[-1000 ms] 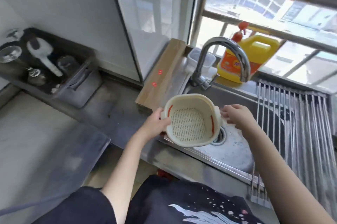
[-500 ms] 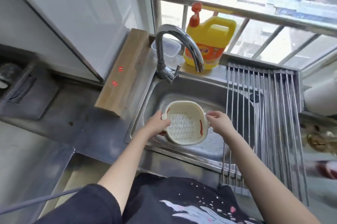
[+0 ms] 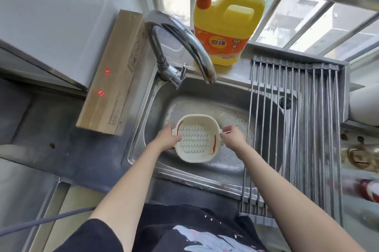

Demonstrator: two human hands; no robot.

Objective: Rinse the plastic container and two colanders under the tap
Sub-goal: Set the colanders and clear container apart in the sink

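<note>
A cream square colander (image 3: 194,138) with a perforated bottom and red side slits sits low in the steel sink (image 3: 225,95). My left hand (image 3: 167,138) grips its left handle. My right hand (image 3: 232,134) pinches its right handle. The chrome tap (image 3: 180,46) arches over the sink's back edge, its spout ahead of the colander, and no water runs from it. I see no second colander and no plastic container in this view.
A yellow detergent jug (image 3: 225,25) with a red pump stands on the sill behind the tap. A roll-up steel drying rack (image 3: 297,128) covers the sink's right side. A long cardboard box (image 3: 114,73) lies on the counter to the left.
Both hands have lowered the colander from above the sink's front rim down into the basin. The camera has tilted to look more steeply down.
</note>
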